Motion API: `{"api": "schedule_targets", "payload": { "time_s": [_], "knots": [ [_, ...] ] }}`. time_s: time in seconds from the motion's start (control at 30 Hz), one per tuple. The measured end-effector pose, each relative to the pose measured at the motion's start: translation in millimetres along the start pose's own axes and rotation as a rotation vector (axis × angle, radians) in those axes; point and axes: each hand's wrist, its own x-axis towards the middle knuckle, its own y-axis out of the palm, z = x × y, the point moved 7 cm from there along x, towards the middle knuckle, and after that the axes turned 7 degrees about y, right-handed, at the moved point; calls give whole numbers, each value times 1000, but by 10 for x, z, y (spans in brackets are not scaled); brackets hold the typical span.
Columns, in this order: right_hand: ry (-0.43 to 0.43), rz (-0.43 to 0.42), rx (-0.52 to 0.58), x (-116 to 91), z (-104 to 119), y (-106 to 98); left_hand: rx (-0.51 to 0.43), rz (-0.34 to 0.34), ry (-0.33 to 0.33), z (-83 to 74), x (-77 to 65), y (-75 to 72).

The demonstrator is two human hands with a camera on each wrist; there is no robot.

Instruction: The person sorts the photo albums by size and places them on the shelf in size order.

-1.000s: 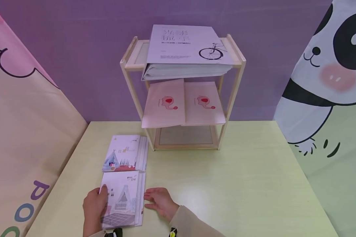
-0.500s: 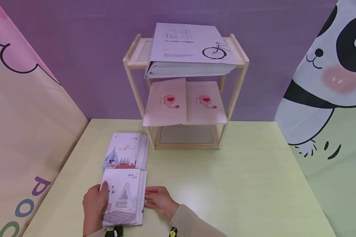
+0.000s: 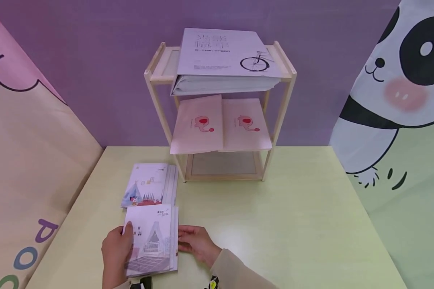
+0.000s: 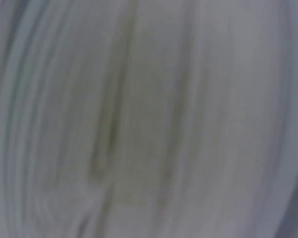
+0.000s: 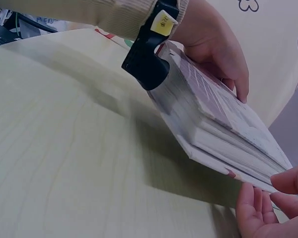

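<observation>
My left hand grips the left side of a stack of pale books, thumb on the top cover, which shows a tent-like drawing. My right hand is at the stack's right edge. In the right wrist view, fingertips of the right hand touch beneath the lower edge, and another finger lies close to the side. There the books are tilted, with one side raised off the table. A second stack of books lies just behind. Blurred pages fill the left wrist view.
A small wooden shelf rack stands at the back of the table. A thick bicycle-covered binder lies on top, and two pink booklets rest on the middle tier. Printed curtains flank the table.
The held stack has shifted slightly to the right and turned a little, its back edge now overlapping the front of the stack behind. Both hands have stayed at its sides.
</observation>
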Motion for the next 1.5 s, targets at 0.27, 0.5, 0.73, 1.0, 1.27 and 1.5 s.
{"api": "schedule_targets", "payload": {
  "time_s": [0.27,0.5,0.73,1.0,1.27,1.5],
  "knots": [
    [11,-10,-10,-28,39,-71,-29,4,37,-81,-33,-5],
    [25,-16,3,-52,45,-150,-61,22,60,-177,-87,21],
    [-20,-21,-9,-55,110,-228,-95,48,91,-293,-104,78],
    [-67,-37,8,-54,213,-402,-147,70,143,-488,-114,167],
    [-95,-48,45,-85,304,-602,-325,104,161,-670,-90,273],
    [-125,-34,68,-139,338,-780,-499,130,129,-743,-120,402]
  ]
}}
